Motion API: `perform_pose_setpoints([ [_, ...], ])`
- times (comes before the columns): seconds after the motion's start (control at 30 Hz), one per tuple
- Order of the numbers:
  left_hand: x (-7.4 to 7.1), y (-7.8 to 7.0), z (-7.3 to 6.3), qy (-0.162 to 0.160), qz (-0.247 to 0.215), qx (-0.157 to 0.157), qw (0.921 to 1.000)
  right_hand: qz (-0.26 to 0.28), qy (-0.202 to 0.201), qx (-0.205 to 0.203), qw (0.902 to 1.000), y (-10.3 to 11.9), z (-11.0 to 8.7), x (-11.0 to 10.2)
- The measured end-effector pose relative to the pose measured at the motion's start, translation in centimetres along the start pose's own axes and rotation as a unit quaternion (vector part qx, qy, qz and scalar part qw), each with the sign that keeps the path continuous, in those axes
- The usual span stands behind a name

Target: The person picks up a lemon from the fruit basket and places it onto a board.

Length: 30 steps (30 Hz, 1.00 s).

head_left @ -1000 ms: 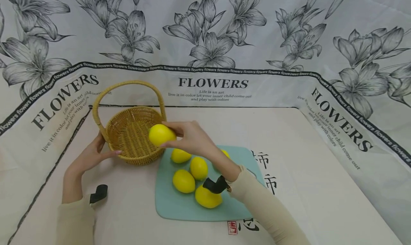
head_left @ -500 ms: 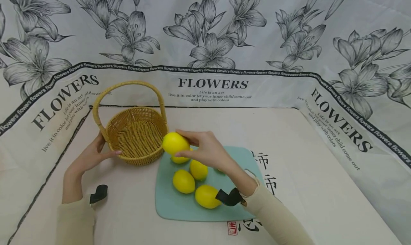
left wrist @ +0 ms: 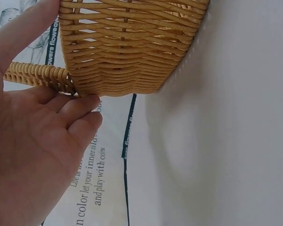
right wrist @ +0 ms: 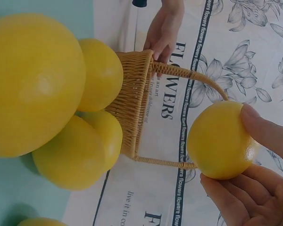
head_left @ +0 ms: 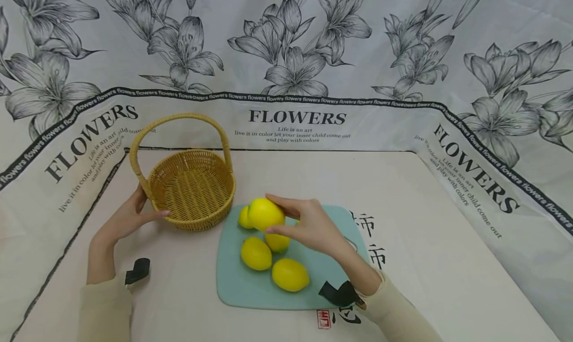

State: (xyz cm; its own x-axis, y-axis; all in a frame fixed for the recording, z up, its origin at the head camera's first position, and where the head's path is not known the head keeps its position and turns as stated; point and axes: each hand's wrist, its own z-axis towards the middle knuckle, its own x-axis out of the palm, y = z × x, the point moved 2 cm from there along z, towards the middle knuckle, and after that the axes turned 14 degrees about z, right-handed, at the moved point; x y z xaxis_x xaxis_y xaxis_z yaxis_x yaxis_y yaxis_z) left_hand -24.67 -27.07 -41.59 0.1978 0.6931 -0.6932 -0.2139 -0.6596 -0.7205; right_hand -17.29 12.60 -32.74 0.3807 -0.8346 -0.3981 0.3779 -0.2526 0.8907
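My left hand (head_left: 123,217) grips the left side of a round wicker basket (head_left: 203,223) with a tall arched handle. In the left wrist view, the thumb lies along the woven wall (left wrist: 132,52) and the other fingertips touch it near the handle's base. My right hand (head_left: 315,227) holds a yellow lemon (head_left: 265,214) between thumb and fingers, raised over the far left part of a pale green cutting board (head_left: 237,288). Several more lemons (head_left: 291,275) lie on that board; the held one and the hand partly hide some of them. The basket's woven bottom is visible.
The board stands just right of the basket on a white cloth (head_left: 179,282) printed with black characters (head_left: 377,257). A floral curtain (head_left: 295,118) surrounds the table at the back and sides. Black mounts (head_left: 139,271) sit at both wrists.
Carrying the lemon, my right hand has moved right and toward me, from the basket's right rim to above the cutting board. My left hand and the basket have stayed in place.
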Motion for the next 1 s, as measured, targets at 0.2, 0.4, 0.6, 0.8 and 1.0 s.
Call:
perform_pose_setpoints([
  [0.2,0.0,-0.1,0.0,-0.002,0.004,0.008,1.0,0.0,-0.006,0.011,0.9999,-0.5,-1.5,-0.5],
  [0.4,0.0,-0.2,0.0,0.0,0.003,0.006,1.0,-0.004,-0.02,0.021,0.9996,-1.0,-2.9,-1.2],
  [0.6,0.1,-0.3,-0.1,0.003,-0.004,0.011,0.9999,-0.007,-0.027,0.023,0.9993,-1.4,-4.1,-1.7],
  [0.8,0.1,-0.4,-0.2,0.001,-0.005,0.018,0.9998,0.009,-0.038,0.038,0.9985,-1.9,-5.3,-2.1],
  [1.0,0.0,-0.5,-0.3,0.002,0.0,0.019,0.9998,0.0,-0.05,0.059,0.997,-2.7,-6.7,-2.5],
])
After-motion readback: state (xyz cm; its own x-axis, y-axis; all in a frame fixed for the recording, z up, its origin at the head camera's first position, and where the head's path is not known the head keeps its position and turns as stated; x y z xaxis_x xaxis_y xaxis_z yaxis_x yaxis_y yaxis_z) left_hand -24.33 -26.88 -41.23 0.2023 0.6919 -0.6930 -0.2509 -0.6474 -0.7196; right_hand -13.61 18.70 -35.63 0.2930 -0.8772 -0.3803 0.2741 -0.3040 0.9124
